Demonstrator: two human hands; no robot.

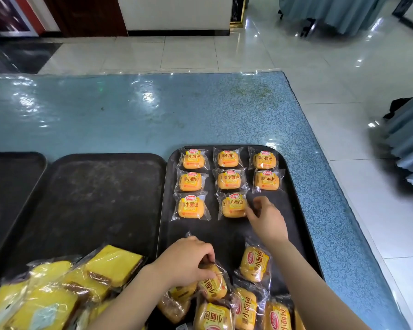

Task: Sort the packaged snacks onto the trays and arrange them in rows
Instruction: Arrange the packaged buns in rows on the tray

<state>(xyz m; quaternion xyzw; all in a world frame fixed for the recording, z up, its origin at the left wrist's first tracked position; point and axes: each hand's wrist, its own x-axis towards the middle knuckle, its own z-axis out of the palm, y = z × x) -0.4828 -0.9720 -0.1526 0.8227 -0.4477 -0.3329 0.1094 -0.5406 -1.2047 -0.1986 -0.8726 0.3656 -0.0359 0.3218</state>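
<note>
On the right-hand tray [293, 210], eight small bread packets sit in tidy rows: three across the far row, three in the next, and two in the third. My right hand [268, 219] reaches to that third row, its fingers [250, 214] touching the right edge of the middle packet [233, 205]; whether they pinch the wrapper or just nudge it, I cannot tell. The spot to the right of that packet is bare tray.

Nearer to me, my left hand [186, 260] is down at the loose heap of bread packets [246, 308] at the tray's near end, its fingers curled and pinching the wrapper of one packet [212, 284] at the top of the heap. One more packet [255, 263] lies turned sideways just right of it.

The middle tray [93, 198] carries a pile of yellow cake slices in clear wrappers [57, 289] at its near end. A third tray [10, 186] shows at the left. All three rest on the table [129, 115] with its glossy blue cover.
</note>
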